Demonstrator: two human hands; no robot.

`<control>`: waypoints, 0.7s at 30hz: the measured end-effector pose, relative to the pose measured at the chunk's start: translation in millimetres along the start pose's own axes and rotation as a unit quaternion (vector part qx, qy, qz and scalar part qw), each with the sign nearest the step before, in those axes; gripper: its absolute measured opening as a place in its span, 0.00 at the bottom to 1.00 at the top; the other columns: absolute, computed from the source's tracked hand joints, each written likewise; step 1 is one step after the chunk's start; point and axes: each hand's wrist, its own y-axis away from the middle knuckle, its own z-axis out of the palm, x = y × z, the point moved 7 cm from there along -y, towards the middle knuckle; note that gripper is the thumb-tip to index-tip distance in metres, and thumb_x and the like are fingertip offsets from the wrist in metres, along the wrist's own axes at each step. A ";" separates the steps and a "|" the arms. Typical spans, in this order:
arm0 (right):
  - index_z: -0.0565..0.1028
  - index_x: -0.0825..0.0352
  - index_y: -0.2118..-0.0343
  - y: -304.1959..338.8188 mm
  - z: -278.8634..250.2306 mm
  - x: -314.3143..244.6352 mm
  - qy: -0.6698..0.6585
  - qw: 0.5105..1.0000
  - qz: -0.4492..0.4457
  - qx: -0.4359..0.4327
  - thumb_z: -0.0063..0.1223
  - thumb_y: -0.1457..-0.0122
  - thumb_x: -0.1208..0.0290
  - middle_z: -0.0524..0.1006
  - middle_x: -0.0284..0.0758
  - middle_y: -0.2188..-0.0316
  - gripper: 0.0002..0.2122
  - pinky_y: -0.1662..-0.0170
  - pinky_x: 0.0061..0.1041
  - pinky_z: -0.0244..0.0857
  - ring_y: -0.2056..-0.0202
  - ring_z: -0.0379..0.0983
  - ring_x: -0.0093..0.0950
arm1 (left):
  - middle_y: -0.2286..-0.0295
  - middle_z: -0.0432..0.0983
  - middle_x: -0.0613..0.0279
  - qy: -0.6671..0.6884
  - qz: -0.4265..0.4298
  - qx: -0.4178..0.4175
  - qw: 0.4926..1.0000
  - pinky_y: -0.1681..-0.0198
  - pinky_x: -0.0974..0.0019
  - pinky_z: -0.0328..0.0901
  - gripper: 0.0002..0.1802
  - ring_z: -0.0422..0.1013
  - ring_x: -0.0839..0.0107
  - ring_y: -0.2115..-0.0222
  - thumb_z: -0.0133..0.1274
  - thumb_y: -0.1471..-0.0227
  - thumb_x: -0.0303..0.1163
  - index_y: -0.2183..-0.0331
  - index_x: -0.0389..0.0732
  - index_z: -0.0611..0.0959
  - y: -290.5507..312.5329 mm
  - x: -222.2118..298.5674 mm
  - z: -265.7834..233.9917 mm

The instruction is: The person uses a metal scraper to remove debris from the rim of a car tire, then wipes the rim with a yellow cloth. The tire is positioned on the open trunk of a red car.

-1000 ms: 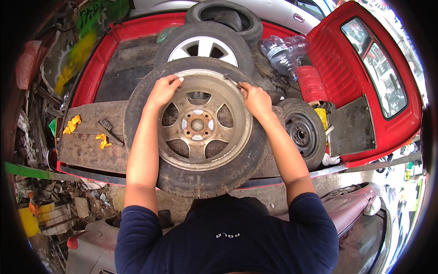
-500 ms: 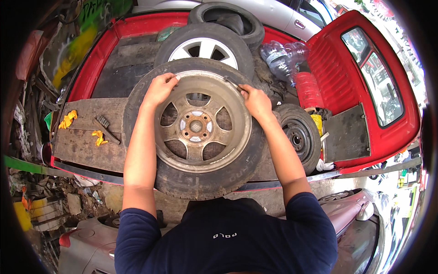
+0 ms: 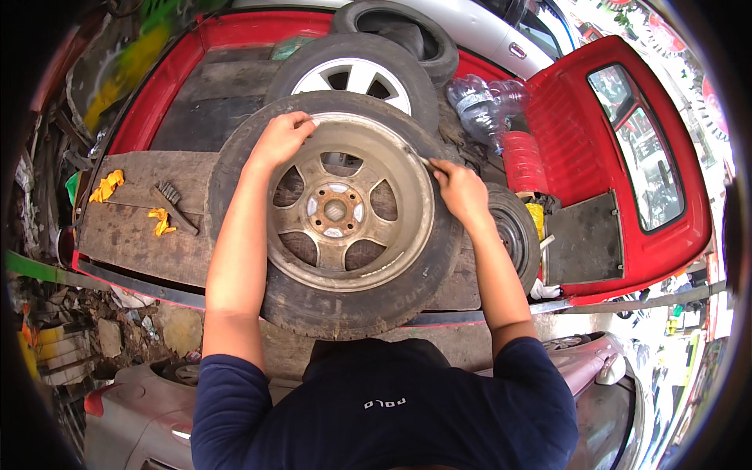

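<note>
Head view: a dull, grime-stained metal rim (image 3: pixel 335 189) with rounded openings sits inside a scuffed black rubber tyre (image 3: pixel 352 311) on rough wooden boards (image 3: pixel 145 231). Its far edge runs between the left hand (image 3: pixel 282 141), fingertips drawn together on something I cannot tell, and the right hand (image 3: pixel 460 186), pinching a slim tool (image 3: pixel 425 162) near the rim.

The head view looks down from the left of two fisheye cameras worn on the person's head, upright, with the navy shirt (image 3: pixel 384 415) filling the near lower edge. It faces the wheel (image 3: pixel 335 207) near its middle and reaches past the red truck bed (image 3: pixel 266 29) to a silver car (image 3: pixel 466 35).
</note>
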 end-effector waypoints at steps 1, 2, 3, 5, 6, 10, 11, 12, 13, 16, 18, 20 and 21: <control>0.82 0.52 0.50 -8.3 4.0 -5.5 -0.001 1.000 -0.006 0.014 0.53 0.36 0.63 0.82 0.43 0.58 0.13 0.52 0.41 0.72 0.56 0.79 0.44 | 0.66 0.84 0.50 0.001 -0.004 -0.003 1.000 0.57 0.60 0.71 0.24 0.79 0.64 0.65 0.56 0.41 0.44 0.55 0.32 0.84 -0.1 -0.3 1.2; 0.81 0.52 0.50 -14.3 7.4 -9.4 -0.015 1.000 -0.009 0.025 0.53 0.36 0.63 0.82 0.43 0.58 0.13 0.53 0.42 0.72 0.56 0.79 0.45 | 0.66 0.84 0.50 0.002 -0.005 -0.004 1.000 0.57 0.60 0.71 0.24 0.79 0.64 0.65 0.56 0.41 0.44 0.55 0.32 0.84 0.5 -0.3 1.9; 0.82 0.51 0.50 -18.2 12.1 -12.3 -0.012 1.000 -0.008 0.025 0.53 0.36 0.63 0.82 0.43 0.59 0.13 0.53 0.42 0.72 0.56 0.79 0.45 | 0.66 0.84 0.50 0.000 -0.013 -0.007 1.000 0.57 0.60 0.71 0.24 0.79 0.64 0.65 0.56 0.41 0.44 0.55 0.32 0.84 1.4 -1.6 2.2; 0.82 0.50 0.51 -21.9 17.2 -16.2 -0.009 0.999 -0.016 0.033 0.53 0.36 0.64 0.82 0.42 0.60 0.13 0.55 0.44 0.73 0.57 0.79 0.45 | 0.66 0.84 0.49 -0.005 -0.006 -0.012 1.000 0.56 0.60 0.71 0.24 0.79 0.63 0.65 0.56 0.41 0.44 0.55 0.32 0.84 2.2 -1.3 -0.2; 0.82 0.50 0.50 -20.0 17.2 -15.4 -0.004 0.999 -0.017 0.035 0.53 0.36 0.64 0.82 0.42 0.60 0.13 0.55 0.44 0.73 0.57 0.79 0.45 | 0.66 0.84 0.49 -0.009 -0.008 -0.013 1.000 0.56 0.60 0.71 0.24 0.79 0.63 0.65 0.56 0.41 0.44 0.55 0.32 0.84 3.3 -2.2 -1.0; 0.81 0.50 0.50 7.1 5.4 -0.5 0.008 1.000 -0.015 0.016 0.54 0.37 0.63 0.82 0.42 0.60 0.13 0.54 0.43 0.73 0.57 0.79 0.45 | 0.64 0.83 0.48 0.004 -0.017 -0.014 1.000 0.55 0.59 0.70 0.25 0.79 0.62 0.63 0.56 0.41 0.45 0.55 0.32 0.84 5.6 -4.9 -3.7; 0.81 0.50 0.50 13.3 1.1 3.0 0.009 1.000 -0.014 0.014 0.54 0.37 0.63 0.82 0.42 0.60 0.13 0.54 0.43 0.73 0.57 0.79 0.44 | 0.64 0.83 0.47 0.003 -0.018 -0.016 1.000 0.54 0.59 0.70 0.25 0.79 0.62 0.62 0.56 0.41 0.45 0.55 0.32 0.84 5.1 -4.9 -3.1; 0.82 0.50 0.50 18.3 -1.2 6.3 0.013 1.000 -0.006 0.008 0.54 0.37 0.63 0.82 0.42 0.60 0.13 0.54 0.43 0.73 0.57 0.79 0.44 | 0.64 0.83 0.47 0.004 -0.018 -0.021 1.000 0.54 0.59 0.70 0.25 0.79 0.62 0.62 0.56 0.41 0.45 0.54 0.32 0.84 4.4 -4.7 -2.3; 0.82 0.50 0.50 22.1 -3.6 9.3 0.018 1.000 0.004 0.001 0.55 0.37 0.63 0.82 0.42 0.60 0.13 0.54 0.43 0.73 0.57 0.79 0.44 | 0.63 0.83 0.47 0.003 -0.024 -0.019 1.000 0.54 0.59 0.70 0.25 0.79 0.62 0.61 0.57 0.41 0.46 0.54 0.32 0.84 3.6 -5.4 -2.2; 0.82 0.51 0.51 15.9 -4.3 4.2 0.007 1.000 0.001 0.008 0.55 0.38 0.63 0.82 0.42 0.60 0.13 0.55 0.42 0.73 0.58 0.80 0.44 | 0.63 0.83 0.47 -0.002 -0.030 -0.019 0.999 0.53 0.59 0.70 0.25 0.79 0.61 0.61 0.57 0.41 0.46 0.54 0.33 0.84 0.9 -5.3 1.5; 0.83 0.51 0.52 -1.0 1.2 -6.8 0.006 1.000 -0.008 0.015 0.55 0.38 0.64 0.82 0.42 0.60 0.13 0.55 0.42 0.73 0.58 0.80 0.44 | 0.64 0.83 0.48 -0.017 -0.030 -0.009 0.999 0.54 0.59 0.70 0.25 0.79 0.61 0.61 0.57 0.41 0.46 0.54 0.33 0.84 0.9 -5.4 1.2; 0.83 0.51 0.53 -21.9 11.0 -20.4 0.023 0.999 -0.017 0.016 0.55 0.39 0.66 0.82 0.42 0.61 0.13 0.56 0.42 0.74 0.59 0.80 0.44 | 0.66 0.83 0.52 -0.016 -0.029 -0.012 0.999 0.57 0.61 0.71 0.24 0.78 0.66 0.66 0.57 0.40 0.45 0.55 0.32 0.84 1.6 -5.7 2.3; 0.84 0.51 0.53 -31.4 15.4 -28.2 0.028 0.999 -0.029 0.020 0.55 0.39 0.67 0.82 0.42 0.61 0.13 0.56 0.43 0.74 0.59 0.80 0.43 | 0.67 0.83 0.54 -0.015 -0.029 -0.012 0.999 0.59 0.62 0.72 0.24 0.78 0.68 0.68 0.56 0.40 0.44 0.55 0.32 0.84 2.1 -6.1 1.9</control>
